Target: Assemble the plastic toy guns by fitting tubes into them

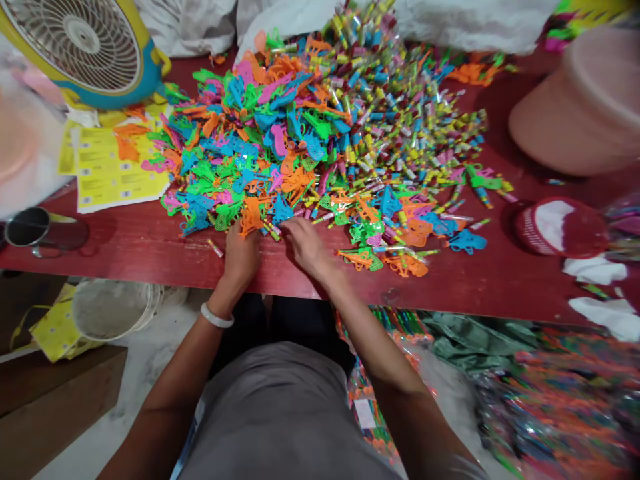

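My left hand (pixel 242 253) is at the front edge of the heap, closed around an orange plastic toy gun (pixel 251 216) that stands up over its fingertips. A short way to the right, my right hand (pixel 306 245) rests low over the table, its fingers bent together toward small striped tubes (pixel 273 231). What those fingers pinch, if anything, is hidden. Behind both hands lies a pile of toy guns (pixel 240 153) in orange, green, blue and pink. It runs into a mound of small wrapped tubes (pixel 390 113). One loose tube (pixel 215 248) lies left of my left hand.
Yellow printed sheets (pixel 117 167) and a fan (pixel 85 50) stand at the left, near a metal mug (pixel 43 230). To the right are a pinkish tub (pixel 575 107) and a red basket (pixel 565 227). Below the red table (pixel 150 250) sit a bucket (pixel 117 307) and bagged toys (pixel 565 407).
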`<action>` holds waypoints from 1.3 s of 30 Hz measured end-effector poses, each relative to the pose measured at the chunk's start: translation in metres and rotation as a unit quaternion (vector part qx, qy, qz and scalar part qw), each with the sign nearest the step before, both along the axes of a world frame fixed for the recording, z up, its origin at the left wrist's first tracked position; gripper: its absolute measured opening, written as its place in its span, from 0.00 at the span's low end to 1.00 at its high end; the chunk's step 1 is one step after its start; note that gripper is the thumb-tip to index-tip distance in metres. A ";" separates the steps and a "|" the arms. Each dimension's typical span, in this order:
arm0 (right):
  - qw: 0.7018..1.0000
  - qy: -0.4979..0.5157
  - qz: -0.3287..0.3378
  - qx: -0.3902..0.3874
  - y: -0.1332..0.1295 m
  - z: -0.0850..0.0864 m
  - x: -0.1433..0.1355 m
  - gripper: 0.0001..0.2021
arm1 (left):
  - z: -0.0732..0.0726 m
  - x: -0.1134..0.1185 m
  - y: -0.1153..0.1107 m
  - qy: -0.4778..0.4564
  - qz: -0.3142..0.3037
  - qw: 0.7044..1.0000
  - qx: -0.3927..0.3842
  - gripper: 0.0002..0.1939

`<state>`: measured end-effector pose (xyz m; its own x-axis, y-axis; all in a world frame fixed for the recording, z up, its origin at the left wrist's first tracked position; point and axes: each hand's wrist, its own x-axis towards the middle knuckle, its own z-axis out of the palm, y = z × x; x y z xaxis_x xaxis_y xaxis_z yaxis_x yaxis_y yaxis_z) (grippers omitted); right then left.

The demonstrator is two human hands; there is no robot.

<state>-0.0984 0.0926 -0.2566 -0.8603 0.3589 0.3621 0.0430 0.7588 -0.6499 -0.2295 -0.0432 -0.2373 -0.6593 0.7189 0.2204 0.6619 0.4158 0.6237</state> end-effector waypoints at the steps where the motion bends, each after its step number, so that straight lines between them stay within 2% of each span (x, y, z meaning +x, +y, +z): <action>1: 0.999 -0.023 0.006 0.021 -0.002 0.000 -0.007 0.17 | -0.003 0.001 -0.001 0.019 0.000 1.000 -0.023 0.16; 4: 0.997 -0.069 0.009 0.041 -0.015 -0.001 -0.011 0.20 | -0.009 0.008 -0.012 0.066 -0.020 0.994 -0.084 0.18; 6: 0.997 -0.070 0.011 0.034 -0.024 -0.003 -0.003 0.20 | -0.013 0.014 -0.022 0.077 -0.044 0.992 -0.090 0.19; 9: 0.998 -0.052 0.022 0.021 -0.031 -0.004 0.014 0.19 | -0.019 0.020 -0.035 0.066 -0.092 0.992 -0.055 0.18; 13: 0.997 -0.043 0.055 0.025 -0.025 0.000 0.026 0.19 | -0.026 0.015 -0.042 0.011 -0.152 0.988 0.026 0.16; 17: 0.991 -0.062 0.111 0.042 -0.014 0.009 0.026 0.21 | -0.028 0.002 -0.041 -0.018 -0.148 0.988 0.050 0.17; 20: 0.986 -0.084 0.119 0.083 -0.009 0.014 0.026 0.19 | -0.027 -0.001 -0.039 -0.004 -0.147 0.989 0.030 0.21; 22: 0.981 -0.100 0.120 0.115 -0.007 0.017 0.025 0.17 | -0.026 0.000 -0.038 -0.002 -0.147 0.989 0.022 0.20; 27: 0.972 -0.108 0.131 0.165 -0.002 0.023 0.024 0.13 | -0.019 0.008 -0.029 -0.017 -0.110 0.994 0.007 0.23; 31: 0.971 -0.083 0.144 0.171 -0.003 0.023 0.027 0.13 | -0.005 0.009 -0.023 -0.098 -0.083 0.990 0.060 0.07; 32: 0.970 -0.077 0.158 0.167 -0.005 0.022 0.028 0.13 | 0.000 0.009 -0.022 -0.133 -0.069 0.985 0.085 0.08; 35: 0.966 -0.066 0.203 0.143 -0.010 0.019 0.028 0.14 | 0.017 0.008 -0.023 -0.248 0.014 0.955 0.163 0.17; 39: 0.972 -0.066 0.192 0.116 -0.011 0.011 0.031 0.16 | 0.030 0.006 -0.033 -0.357 0.120 0.897 0.231 0.16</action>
